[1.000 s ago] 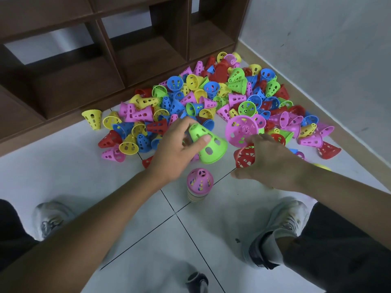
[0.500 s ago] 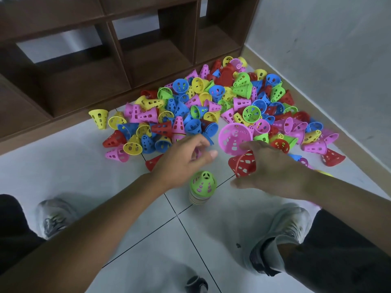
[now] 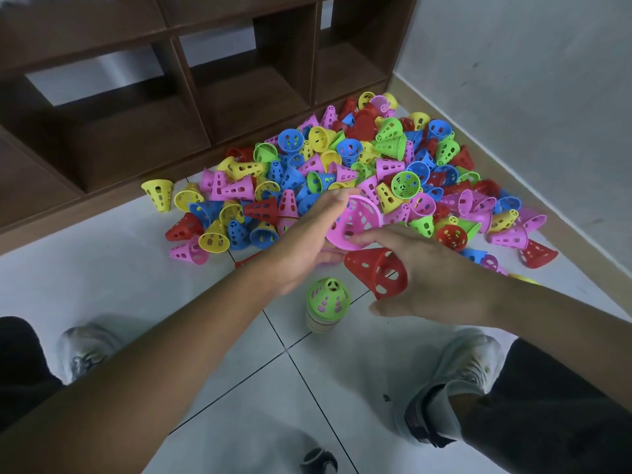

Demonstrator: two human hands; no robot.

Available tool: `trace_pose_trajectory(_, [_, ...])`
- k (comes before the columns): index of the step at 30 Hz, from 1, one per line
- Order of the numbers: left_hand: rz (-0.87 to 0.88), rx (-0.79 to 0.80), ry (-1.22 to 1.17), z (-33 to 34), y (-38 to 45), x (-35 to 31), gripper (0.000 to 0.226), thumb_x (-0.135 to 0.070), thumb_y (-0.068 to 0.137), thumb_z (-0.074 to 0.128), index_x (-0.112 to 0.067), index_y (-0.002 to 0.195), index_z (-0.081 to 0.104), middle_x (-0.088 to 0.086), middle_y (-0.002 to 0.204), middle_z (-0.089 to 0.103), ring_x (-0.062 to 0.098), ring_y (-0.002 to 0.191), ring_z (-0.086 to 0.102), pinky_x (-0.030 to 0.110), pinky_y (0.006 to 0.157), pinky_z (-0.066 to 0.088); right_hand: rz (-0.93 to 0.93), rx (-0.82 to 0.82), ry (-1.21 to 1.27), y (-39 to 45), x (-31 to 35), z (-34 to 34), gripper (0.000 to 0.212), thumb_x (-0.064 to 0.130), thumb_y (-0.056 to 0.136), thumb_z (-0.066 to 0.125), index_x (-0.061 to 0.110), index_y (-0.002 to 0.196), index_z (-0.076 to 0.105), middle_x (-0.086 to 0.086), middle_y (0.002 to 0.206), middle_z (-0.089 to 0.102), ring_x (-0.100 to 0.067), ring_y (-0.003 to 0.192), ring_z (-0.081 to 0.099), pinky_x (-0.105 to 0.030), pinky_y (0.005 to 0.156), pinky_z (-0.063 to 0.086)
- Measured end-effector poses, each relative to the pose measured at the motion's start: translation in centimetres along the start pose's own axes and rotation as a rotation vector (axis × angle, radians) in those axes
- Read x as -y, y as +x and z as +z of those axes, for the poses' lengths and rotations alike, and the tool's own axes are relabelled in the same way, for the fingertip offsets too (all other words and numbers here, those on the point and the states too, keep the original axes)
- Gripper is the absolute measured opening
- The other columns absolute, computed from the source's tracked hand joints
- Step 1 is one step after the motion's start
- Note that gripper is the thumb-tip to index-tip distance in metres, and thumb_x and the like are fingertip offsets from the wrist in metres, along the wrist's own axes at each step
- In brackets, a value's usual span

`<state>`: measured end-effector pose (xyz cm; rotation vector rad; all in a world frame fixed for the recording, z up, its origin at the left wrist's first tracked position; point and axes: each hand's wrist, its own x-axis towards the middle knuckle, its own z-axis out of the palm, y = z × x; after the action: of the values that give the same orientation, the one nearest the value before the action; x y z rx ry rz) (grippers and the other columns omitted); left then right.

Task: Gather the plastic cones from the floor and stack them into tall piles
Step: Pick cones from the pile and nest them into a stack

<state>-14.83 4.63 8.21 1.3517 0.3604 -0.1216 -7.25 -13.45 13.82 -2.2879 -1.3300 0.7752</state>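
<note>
Green cone now tops my short stack on the floor tile btwn my feet, was pink-topped 1 s ago. L hand now takes the pink cone w/ R fingers; R hand grips red cone. Loose heap remains, early progress.
</note>
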Motion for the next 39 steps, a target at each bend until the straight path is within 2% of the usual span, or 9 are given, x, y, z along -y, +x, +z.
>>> trace_pose_trajectory(3, [0.033,-0.060,-0.124,-0.2,0.2,0.2,0.044,-0.060,0.089,0.046,-0.042,0.128,0.057,0.001,0.149,0.048,0.026,0.132,0.052,0.046,0.097,0.053,0.064,0.057,0.039,-0.4,0.2,-0.6,0.073,0.038,0.072,0.087,0.051,0.132,0.046,0.020,0.122,0.050,0.003,0.103,0.052,-0.016,0.086,0.049])
trace_pose_trajectory(6, [0.035,-0.172,-0.131,-0.4,0.0,0.0,0.039,-0.047,0.085,0.051,-0.039,0.123,0.057,0.004,0.142,0.051,0.029,0.127,0.055,0.039,0.084,0.058,0.205,0.124,0.022,-0.6,0.2,-1.7,0.068,0.042,0.075,0.083,0.055,0.127,0.041,0.017,0.116,0.054,0.000,0.098,0.058,-0.011,0.068,0.050])
trace_pose_trajectory(9, [0.094,-0.250,0.013,-0.8,-0.6,0.5,0.037,-0.025,0.097,0.055,-0.040,0.131,0.050,-0.002,0.141,0.047,0.017,0.120,0.057,0.025,0.075,0.057,0.329,0.121,0.002,-0.6,-0.5,-2.3,0.067,0.051,0.077,0.079,0.046,0.131,0.040,0.011,0.114,0.060,-0.006,0.098,0.060,-0.025,0.080,0.055])
trace_pose_trajectory(13, [0.181,-0.208,0.180,-0.9,-2.2,2.4,0.076,-0.008,0.091,0.068,-0.053,0.143,0.035,-0.007,0.129,0.052,0.005,0.105,0.064,0.021,0.080,0.056,0.442,-0.096,0.071,0.0,-1.7,-2.1,0.064,0.058,0.073,0.079,0.036,0.124,0.047,0.008,0.109,0.065,-0.015,0.099,0.064,-0.037,0.090,0.055])
trace_pose_trajectory(19, [0.154,-0.122,0.422,-0.9,-3.0,5.0,0.100,-0.012,0.077,0.078,-0.059,0.147,0.025,-0.016,0.122,0.057,0.004,0.105,0.064,0.042,0.092,0.058,0.522,-0.259,0.241,0.6,-1.8,-2.3,0.066,0.044,0.072,0.086,0.036,0.127,0.051,0.014,0.106,0.060,-0.010,0.094,0.060,-0.029,0.082,0.048])
trace_pose_trajectory(27, [0.227,-0.054,0.602,-0.6,-3.4,7.8,0.105,-0.017,0.070,0.088,-0.041,0.154,0.028,-0.034,0.134,0.046,0.002,0.125,0.054,0.031,0.102,0.052,0.497,-0.253,0.404,0.5,-1.5,-1.9,0.073,0.029,0.068,0.091,0.035,0.128,0.051,0.011,0.107,0.066,-0.011,0.095,0.068,-0.035,0.091,0.056])
trace_pose_trajectory(30, [0.279,-0.053,0.745,-1.1,-3.2,9.2,0.100,-0.022,0.071,0.088,-0.037,0.153,0.033,-0.022,0.142,0.049,0.001,0.135,0.044,0.031,0.111,0.043,0.467,-0.232,0.425,0.5,-1.4,-1.6,0.074,0.025,0.070,0.091,0.034,0.131,0.050,0.016,0.103,0.063,-0.008,0.092,0.068,-0.025,0.080,0.055])
trace_pose_trajectory(35, [0.216,-0.051,0.702,-1.4,-3.1,8.8,0.104,-0.030,0.070,0.090,-0.045,0.153,0.028,-0.019,0.124,0.056,-0.002,0.120,0.052,0.021,0.099,0.049,0.420,-0.185,0.447,0.6,-1.5,-1.4,0.076,0.023,0.071,0.090,0.037,0.133,0.048,0.016,0.108,0.059,-0.003,0.090,0.067,-0.014,0.068,0.051])
trace_pose_trajectory(39, [0.208,-0.144,0.524,-1.2,-2.8,6.8,0.069,-0.042,0.086,0.076,-0.037,0.146,0.043,-0.016,0.123,0.061,-0.005,0.120,0.054,0.016,0.096,0.045,0.354,-0.164,0.469,0.6,-1.3,-1.4,0.079,0.018,0.072,0.090,0.037,0.136,0.048,0.013,0.119,0.057,-0.002,0.095,0.067,-0.006,0.070,0.050])
